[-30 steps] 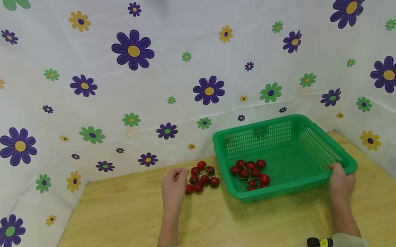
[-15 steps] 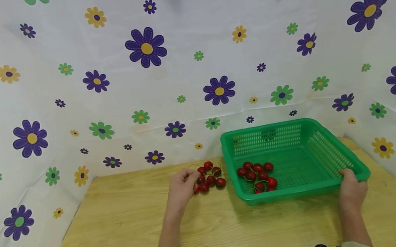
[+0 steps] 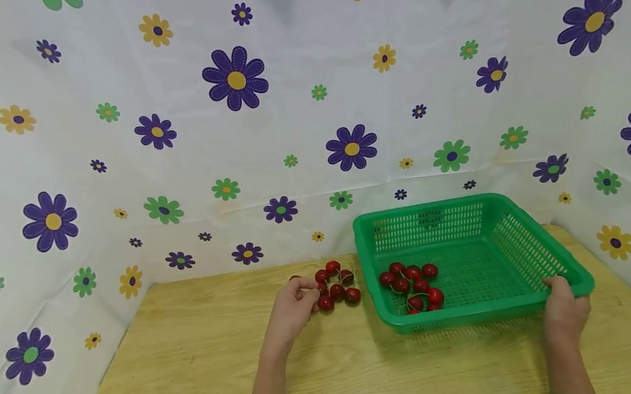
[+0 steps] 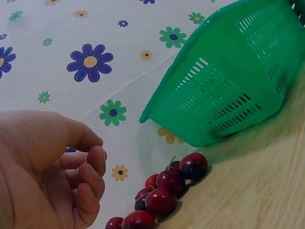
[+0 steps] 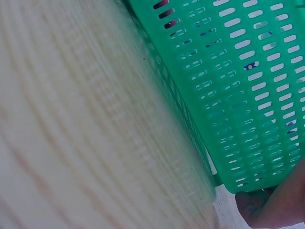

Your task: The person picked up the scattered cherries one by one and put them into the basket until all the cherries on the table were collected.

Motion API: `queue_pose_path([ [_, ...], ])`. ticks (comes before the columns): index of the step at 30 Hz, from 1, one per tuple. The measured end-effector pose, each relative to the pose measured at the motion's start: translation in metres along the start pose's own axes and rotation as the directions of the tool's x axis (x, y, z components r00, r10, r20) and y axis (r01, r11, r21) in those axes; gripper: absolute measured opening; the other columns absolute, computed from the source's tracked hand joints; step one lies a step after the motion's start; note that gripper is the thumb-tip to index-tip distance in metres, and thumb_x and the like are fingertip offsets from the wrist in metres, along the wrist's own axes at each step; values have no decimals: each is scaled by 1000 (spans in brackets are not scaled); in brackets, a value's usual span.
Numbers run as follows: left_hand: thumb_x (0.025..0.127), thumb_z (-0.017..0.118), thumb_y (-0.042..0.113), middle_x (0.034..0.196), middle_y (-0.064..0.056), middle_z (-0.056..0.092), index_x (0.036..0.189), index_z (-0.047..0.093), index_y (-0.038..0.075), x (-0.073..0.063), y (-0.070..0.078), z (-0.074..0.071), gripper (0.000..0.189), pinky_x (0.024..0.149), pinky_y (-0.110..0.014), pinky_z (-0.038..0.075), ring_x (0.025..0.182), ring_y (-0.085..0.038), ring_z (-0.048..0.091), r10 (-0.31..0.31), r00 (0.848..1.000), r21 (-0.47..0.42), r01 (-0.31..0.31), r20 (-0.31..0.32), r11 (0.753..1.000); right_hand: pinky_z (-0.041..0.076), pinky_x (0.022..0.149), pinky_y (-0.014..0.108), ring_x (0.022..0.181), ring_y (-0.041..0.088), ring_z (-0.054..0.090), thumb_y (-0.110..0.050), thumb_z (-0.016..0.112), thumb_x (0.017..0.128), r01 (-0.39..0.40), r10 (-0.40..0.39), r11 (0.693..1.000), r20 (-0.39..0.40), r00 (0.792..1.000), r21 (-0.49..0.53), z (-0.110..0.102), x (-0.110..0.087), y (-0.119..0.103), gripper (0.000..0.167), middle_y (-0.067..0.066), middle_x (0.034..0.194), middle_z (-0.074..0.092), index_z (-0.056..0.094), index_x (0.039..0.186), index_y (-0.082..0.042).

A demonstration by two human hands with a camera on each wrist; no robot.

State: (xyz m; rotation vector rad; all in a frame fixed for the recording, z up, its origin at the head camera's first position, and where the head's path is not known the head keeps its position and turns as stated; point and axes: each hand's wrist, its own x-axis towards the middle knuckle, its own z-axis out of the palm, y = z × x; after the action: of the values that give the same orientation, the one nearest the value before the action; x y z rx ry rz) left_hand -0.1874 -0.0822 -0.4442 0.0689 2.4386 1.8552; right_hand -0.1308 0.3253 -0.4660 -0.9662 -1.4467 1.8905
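Observation:
My left hand (image 3: 290,309) is at the left side of a group of red cherries (image 3: 337,292) on the wooden table. In the left wrist view its fingers (image 4: 90,179) are bent with the thumb close to them, and I cannot tell whether they pinch anything. One dark cherry (image 3: 295,278) peeks out beyond the knuckles in the head view, mostly hidden. My right hand (image 3: 566,309) grips the near right corner of a green plastic basket (image 3: 450,319), thumb over the rim. Several cherries with stems (image 3: 413,285) lie in the basket's left part.
The light wooden table (image 3: 205,350) runs up to a white flower-printed cloth (image 3: 265,132) at the back and both sides. The basket has slotted walls and stands right of the loose cherries, its near edge raised above the tabletop.
The head view has shifted, so the scene sits further right. My left hand has come lower and closer to the cherries; a cherry now shows behind its knuckles. My right hand keeps its grip.

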Motion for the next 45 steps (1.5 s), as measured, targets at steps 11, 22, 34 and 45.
queue_pose_path([
  [11, 97, 56, 10, 81, -15, 62, 129, 51, -5, 4, -11, -1, 36, 52, -25, 37, 59, -14, 47, -28, 999, 16, 27, 37, 1000, 34, 79, 10, 91, 0, 46, -18, 53, 92, 16, -16, 1000, 15, 1000, -8, 0, 0, 1, 18, -12, 102, 53, 55, 105, -29],
  [22, 96, 59, 12, 83, -13, 61, 145, 34, -8, 5, -22, 4, 58, 58, -28, 41, 67, -17, 52, -116, 990, 195, 98, 80, 976, 35, 76, 9, 90, 2, 46, -16, 52, 91, 34, -34, 999, 9, 999, 18, 1, -2, 1, 17, -10, 102, 53, 55, 103, -28],
  [34, 92, 60, 12, 127, -29, 57, 141, 40, -6, 5, -29, 7, 56, 64, -33, 44, 82, -24, 54, -97, 995, 349, 83, 20, 933, 36, 78, 11, 94, 2, 47, -19, 50, 93, 17, -18, 999, 36, 999, 33, 0, -3, 2, 20, -10, 108, 52, 53, 111, -28],
  [45, 88, 63, 17, 75, -5, 58, 114, 59, 5, -1, -25, 3, 29, 54, -33, 37, 63, -19, 49, -51, 997, 558, 75, -59, 827, 36, 77, 11, 94, 2, 47, -17, 50, 94, 39, -40, 999, 40, 998, 36, 1, -4, 1, 20, -10, 107, 54, 55, 111, -27],
])
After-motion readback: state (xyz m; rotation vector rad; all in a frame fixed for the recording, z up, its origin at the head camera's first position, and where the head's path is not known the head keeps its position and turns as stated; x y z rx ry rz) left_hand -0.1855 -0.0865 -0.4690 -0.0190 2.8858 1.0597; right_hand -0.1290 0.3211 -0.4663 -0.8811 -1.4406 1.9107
